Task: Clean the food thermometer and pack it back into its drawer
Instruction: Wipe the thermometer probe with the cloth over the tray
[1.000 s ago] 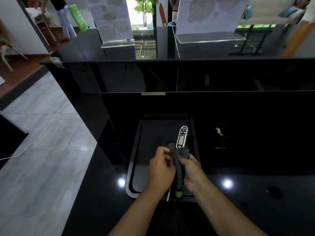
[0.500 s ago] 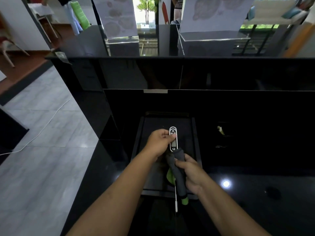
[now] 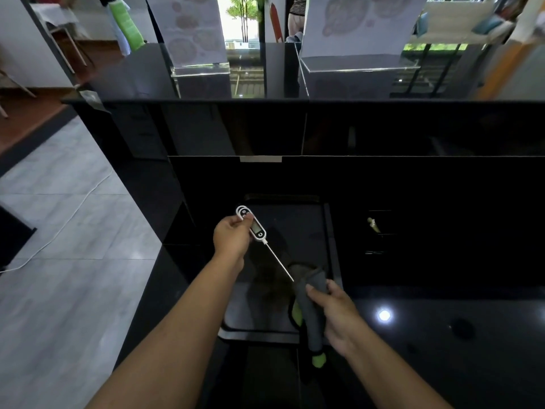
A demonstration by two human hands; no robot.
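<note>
- The thermometer [image 3: 254, 225] was up in the air over the tray [image 3: 331, 231], not lying down anywhere.
- Its white body sat in the left hand [image 3: 233, 236], which was closed around the top end with the thumb on the front.
- Its thin metal probe [image 3: 279, 263] pointed down and to the right, and the tip touched the top of the cloth [image 3: 311, 302], or was just beside it.
- The right hand [image 3: 336, 312] was closed around the cloth, a grey one with a green edge, rolled up long.
- Most of the probe was bare and out of the cloth, so the wiping looked almost done or in the middle of a rub; I could not tell which.
- I could not tell if the probe was clean, because it was too thin to see well.
- The tray was dark and shallow and sat on the black shiny desk [image 3: 442, 335].
- I could not tell if the tray was the drawer, or where the drawer was.
- Still to do, I think: finish wiping, fold the probe in if it folds, then put the thermometer away in its drawer.
- The cloth also needed a place to go.
</note>
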